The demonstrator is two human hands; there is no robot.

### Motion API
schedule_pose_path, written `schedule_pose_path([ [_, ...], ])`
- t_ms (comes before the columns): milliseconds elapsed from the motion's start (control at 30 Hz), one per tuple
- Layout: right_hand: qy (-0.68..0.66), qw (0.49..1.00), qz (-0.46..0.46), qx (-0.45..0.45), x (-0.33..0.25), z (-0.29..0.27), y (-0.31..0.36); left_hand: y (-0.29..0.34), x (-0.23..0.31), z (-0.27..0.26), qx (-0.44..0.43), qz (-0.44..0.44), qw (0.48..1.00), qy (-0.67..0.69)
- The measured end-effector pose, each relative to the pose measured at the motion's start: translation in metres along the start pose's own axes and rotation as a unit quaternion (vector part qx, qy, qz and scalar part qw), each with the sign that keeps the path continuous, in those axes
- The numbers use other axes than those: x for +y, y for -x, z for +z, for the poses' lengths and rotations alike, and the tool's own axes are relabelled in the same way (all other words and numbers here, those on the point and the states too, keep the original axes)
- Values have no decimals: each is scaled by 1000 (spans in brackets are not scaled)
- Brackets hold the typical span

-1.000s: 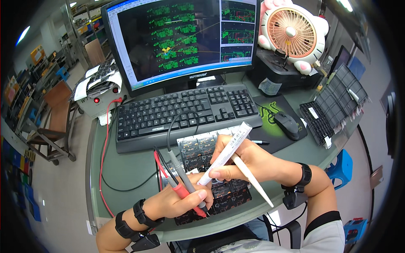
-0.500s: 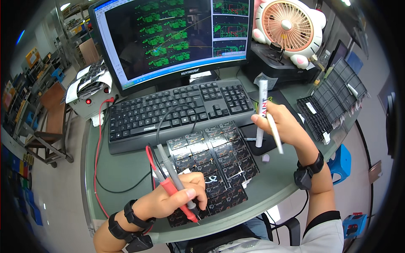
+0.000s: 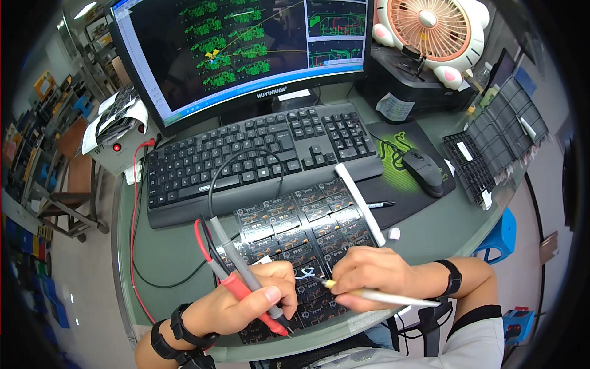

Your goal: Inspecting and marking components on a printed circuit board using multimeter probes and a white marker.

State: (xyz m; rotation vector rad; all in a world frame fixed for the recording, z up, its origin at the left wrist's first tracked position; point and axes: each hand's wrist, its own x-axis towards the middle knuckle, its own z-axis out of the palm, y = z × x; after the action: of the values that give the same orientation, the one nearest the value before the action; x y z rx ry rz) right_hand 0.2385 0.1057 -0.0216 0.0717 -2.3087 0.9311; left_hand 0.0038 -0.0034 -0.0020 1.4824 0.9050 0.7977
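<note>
A pair of test probes, one red (image 3: 246, 299) and one grey (image 3: 236, 252), is gripped in my closed left hand (image 3: 267, 301). Their tips point down at the lower left part of a black circuit board panel (image 3: 283, 240). My right hand (image 3: 375, 273) pinches a slim white-handled tool (image 3: 393, 297) with a yellow collar and a thin dark tip. That tip is beside a white squiggle (image 3: 305, 273) on the panel; whether it touches is too small to tell. A white marker pen (image 3: 361, 206) lies along the panel's right edge.
Behind the panel is a black keyboard (image 3: 246, 157), then a monitor (image 3: 215, 55) showing green board layouts. A mouse (image 3: 423, 172) rests on a black-and-green mat (image 3: 393, 157). Black racks (image 3: 510, 126) stand at right, a fan (image 3: 427, 31) behind. A red cable (image 3: 133, 246) runs down the left.
My right hand has come down and left from above the mouse mat to the panel. It has let go of the marker pen, keeping the slim tool. My left hand stays nearly in place.
</note>
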Motion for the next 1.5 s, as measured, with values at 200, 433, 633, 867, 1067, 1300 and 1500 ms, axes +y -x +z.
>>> schedule_pose_path([
  [200, 3, 1000, 23, 6, 2, 7, 3, -1, -1, -3, -9, 11, 1000, -9],
  [433, 60, 998, 19, 17, -3, 12, 0, -2, 0, -2, -11, 8, 1000, -11],
  [633, 62, 997, 36, 28, 1, 19, 4, -2, 1, -2, -4, -3, 1000, -18],
  [867, 87, 996, 4, -6, 1, 13, 2, -1, -1, -2, 4, -4, 1000, -27],
  [1067, 58, 998, 21, 23, 5, 18, 6, -3, 1, -3, 2, -5, 1000, -26],
  [1300, 56, 998, 25, -6, 4, 13, 7, -2, -4, -2, 2, 8, 1000, -25],
  [1500, 79, 996, 4, -38, 1, 5, -4, 0, 0, -1, 7, -11, 1000, -15],
])
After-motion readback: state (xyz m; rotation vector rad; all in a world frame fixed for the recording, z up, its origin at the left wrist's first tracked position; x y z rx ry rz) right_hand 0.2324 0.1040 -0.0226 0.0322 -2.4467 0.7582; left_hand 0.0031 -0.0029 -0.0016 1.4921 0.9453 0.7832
